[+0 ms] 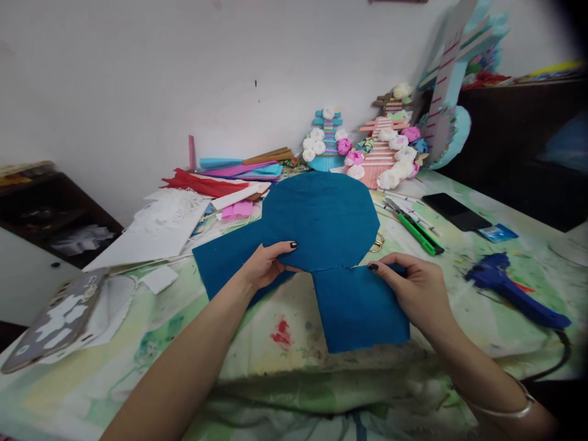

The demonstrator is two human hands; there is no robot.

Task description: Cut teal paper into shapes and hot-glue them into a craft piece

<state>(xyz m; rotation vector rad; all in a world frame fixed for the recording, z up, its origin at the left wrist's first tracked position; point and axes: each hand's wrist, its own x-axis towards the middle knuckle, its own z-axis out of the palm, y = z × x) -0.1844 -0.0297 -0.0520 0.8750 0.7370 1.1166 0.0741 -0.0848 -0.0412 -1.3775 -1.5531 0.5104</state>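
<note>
A dark blue sheet (321,220), paper or felt, is held above the table in front of me. Its upper part is rounded with angular corners, and another blue part spreads to the left beneath my wrist. My left hand (269,263) pinches its lower left edge, thumb on top. A squarish blue flap (361,306) hangs at the lower right, pinched along its upper edge by my right hand (413,282). A ragged line runs between rounded part and flap; whether they are still joined there is unclear. Gold-coloured loops (378,242) show partly behind the sheet.
A blue glue gun (514,288) with a cord lies right, near green cutters (420,233) and a black phone (457,211). Decorated guitar-like crafts (383,150) stand behind. Coloured paper strips (206,184), white sheets (147,233) and a phone case (55,321) lie left.
</note>
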